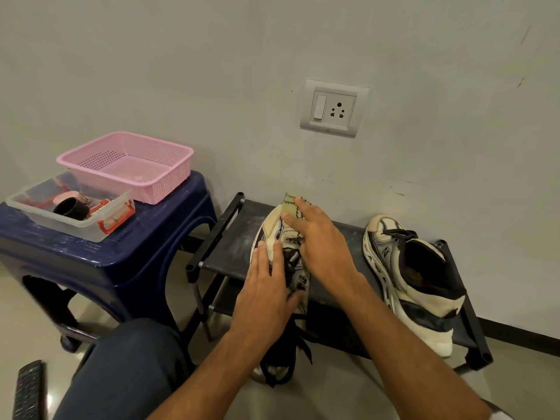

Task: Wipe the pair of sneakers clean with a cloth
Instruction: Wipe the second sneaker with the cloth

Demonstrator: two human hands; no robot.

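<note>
Head view: left hand [266, 286] flat on sneaker [270, 226], right hand [318, 241] spread, pressing cloth [291, 208]; other sneaker [424, 301] logo possibly "N".

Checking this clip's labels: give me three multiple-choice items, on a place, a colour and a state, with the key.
1. Where does the untouched sneaker stand? A on the floor; B on the black shoe rack; C on the person's lap.
2. What colour is the perforated basket on the stool? A green; B white; C pink.
3. What is the right hand doing? A pressing the cloth onto the toe of the other sneaker; B hanging idle; C resting on a knee.
Key: 1 B, it sits on the rack's top shelf; 2 C, its mesh walls are pink; 3 A, straight fingers lie on the cloth.
</note>
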